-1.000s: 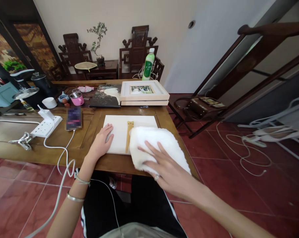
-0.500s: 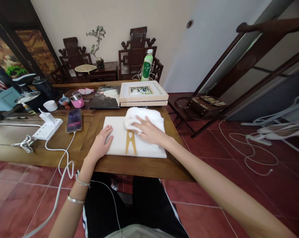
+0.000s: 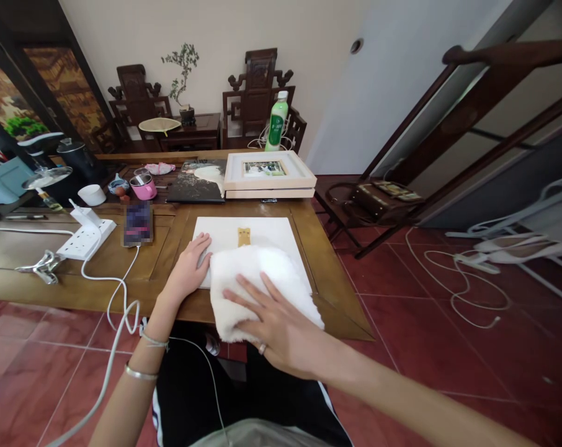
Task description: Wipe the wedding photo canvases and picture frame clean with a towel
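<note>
A white board [image 3: 262, 231] lies flat on the wooden table [image 3: 160, 254], with a tan wooden stand piece [image 3: 244, 236] showing at its far middle. A fluffy white towel [image 3: 244, 273] covers the board's near part and hangs past the table's front edge. My right hand [image 3: 272, 323] presses on the towel with fingers spread flat. My left hand [image 3: 190, 267] rests on the board's left edge, fingers stretched out, holding it down.
Two stacked picture frames [image 3: 269, 176] and a dark picture [image 3: 197, 181] lie behind the board, with a green bottle [image 3: 277, 123] beyond. A phone [image 3: 138, 225], a power strip [image 3: 83, 239] with cables, a pink cup [image 3: 144, 186] and a kettle [image 3: 76, 158] stand to the left.
My right hand slid the towel from the board's far edge back toward me, to the near edge. The left hand stayed in place.
</note>
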